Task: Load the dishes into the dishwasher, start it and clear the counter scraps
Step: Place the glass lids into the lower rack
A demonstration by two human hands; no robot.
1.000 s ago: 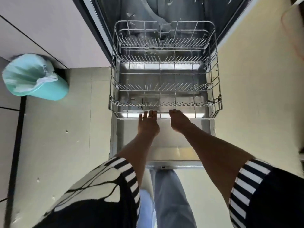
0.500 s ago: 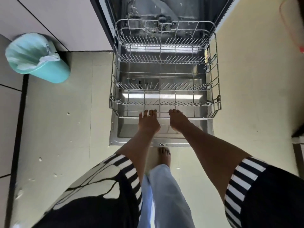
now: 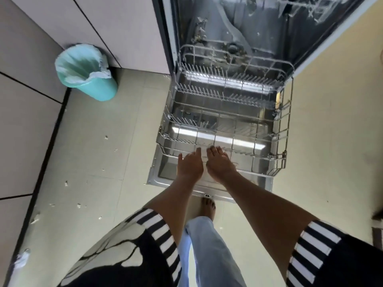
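Note:
The dishwasher (image 3: 259, 21) stands open, its door (image 3: 163, 172) folded flat to the floor. Its wire lower rack (image 3: 287, 129) is pulled out over the door and holds no dishes. My left hand (image 3: 189, 165) and my right hand (image 3: 220, 165) lie side by side on the middle of the rack's front rim. Their fingers point forward over the wire and look straight. No dishes or counter are in view.
A teal bin (image 3: 87, 73) with a white liner stands on the floor to the left, against the pale cabinets (image 3: 124, 27). Small white scraps (image 3: 78, 205) dot the tiled floor at the left. My bare foot (image 3: 209, 208) stands just before the door's edge.
The rack has slid out toward me over the door. My view has swung right and back. My fingers, hooked on the front rim before, now lie straighter.

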